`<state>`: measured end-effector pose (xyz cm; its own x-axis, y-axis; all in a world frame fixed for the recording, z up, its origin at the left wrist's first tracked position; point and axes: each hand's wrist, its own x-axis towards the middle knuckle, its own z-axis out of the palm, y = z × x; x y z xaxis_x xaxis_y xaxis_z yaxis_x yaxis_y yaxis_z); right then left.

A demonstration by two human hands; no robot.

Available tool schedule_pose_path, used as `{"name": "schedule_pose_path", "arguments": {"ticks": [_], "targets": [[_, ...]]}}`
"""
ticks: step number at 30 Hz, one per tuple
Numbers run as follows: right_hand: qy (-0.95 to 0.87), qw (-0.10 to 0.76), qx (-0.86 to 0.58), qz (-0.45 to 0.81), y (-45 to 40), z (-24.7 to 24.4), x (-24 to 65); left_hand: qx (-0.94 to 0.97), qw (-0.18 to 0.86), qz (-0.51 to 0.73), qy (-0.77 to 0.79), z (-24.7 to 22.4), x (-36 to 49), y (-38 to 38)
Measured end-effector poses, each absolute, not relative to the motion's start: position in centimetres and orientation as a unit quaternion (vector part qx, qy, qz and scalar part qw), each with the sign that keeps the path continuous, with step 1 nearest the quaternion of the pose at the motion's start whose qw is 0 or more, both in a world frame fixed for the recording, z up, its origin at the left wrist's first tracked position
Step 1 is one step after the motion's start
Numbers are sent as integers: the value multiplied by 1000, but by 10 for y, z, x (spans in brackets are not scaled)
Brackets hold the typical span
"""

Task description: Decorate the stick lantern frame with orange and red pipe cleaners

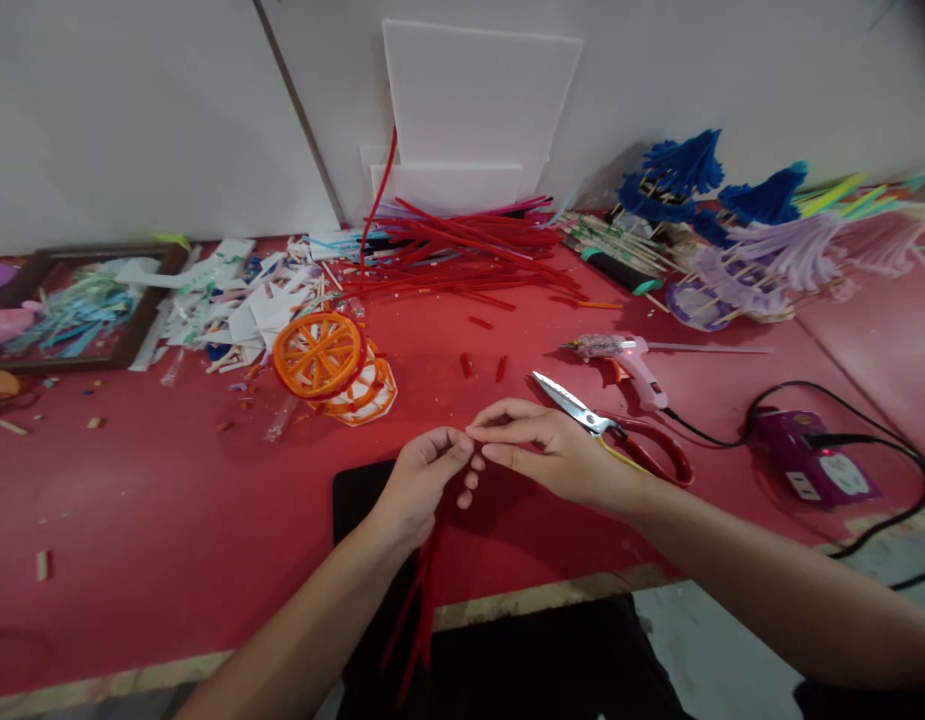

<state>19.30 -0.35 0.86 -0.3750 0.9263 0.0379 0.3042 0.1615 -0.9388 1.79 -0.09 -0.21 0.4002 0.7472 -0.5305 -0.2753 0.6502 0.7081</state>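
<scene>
My left hand (430, 478) is closed around a bundle of red pipe cleaners (426, 590), whose long ends hang below it past the table edge. The fingertips of my right hand (541, 447) pinch together against the left fingertips, at what seems the top of the bundle; what lies between them is hidden. Scissors (608, 425) with red handles rest beside my right hand, blades partly spread. Ahead on the left stands an orange and red pipe-cleaner model (323, 360) with a spoked round top. Short red cut pieces (501, 368) lie in front of my hands.
A pink glue gun (634, 365) lies right, its cord near a purple power box (814, 460). Red pipe cleaners (469, 250) are heaped at the back, below white boards (481, 100). Blue and lilac models (769, 250) stand back right. Scraps (259, 300) and a frame (124, 345) fill the left.
</scene>
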Motion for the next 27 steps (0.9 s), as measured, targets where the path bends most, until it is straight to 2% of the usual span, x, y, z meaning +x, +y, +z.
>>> {"name": "schedule_pose_path", "arguments": {"ticks": [6,15,23,27], "targets": [[-590,338,-488,547,6,7,196,274,811,291,426,0,18,2],[-641,217,-409,612,14,16,209,305,849,176,393,-5,13,-5],[-753,170,-440,459,0,31,205,286,862,166,384,-6,14,-5],[-722,229,-426,494,-10,38,205,270,879,172,353,10,9,-5]]}}
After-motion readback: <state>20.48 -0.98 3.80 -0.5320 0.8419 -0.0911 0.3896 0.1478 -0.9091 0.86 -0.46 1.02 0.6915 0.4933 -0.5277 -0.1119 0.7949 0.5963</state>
